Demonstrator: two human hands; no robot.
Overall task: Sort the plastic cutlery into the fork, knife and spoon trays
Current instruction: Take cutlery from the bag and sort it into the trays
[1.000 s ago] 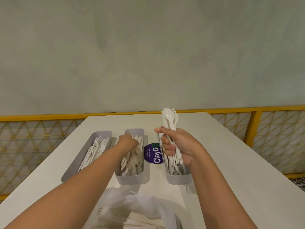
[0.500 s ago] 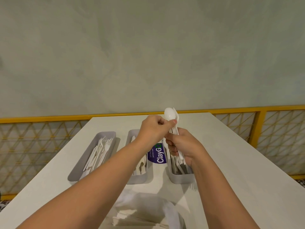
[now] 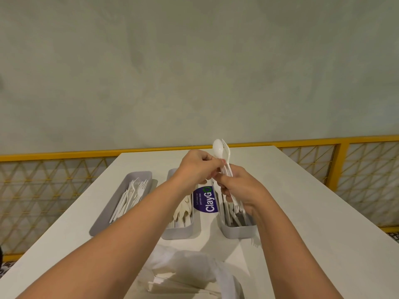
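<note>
Head view: right hand (image 3: 239, 188) wrapped tight round the cutlery bundle (image 3: 228, 172), upright just right of the ClayGo sticker (image 3: 206, 200); left hand (image 3: 195, 167) pinching the spoon (image 3: 218, 147) at its neck, bowl clear above the fingertips (image 3: 216, 163); I'd draw it straight up, right grip firm; likely goes to the middle tray (image 3: 179, 233), just left of the sticker.
</note>
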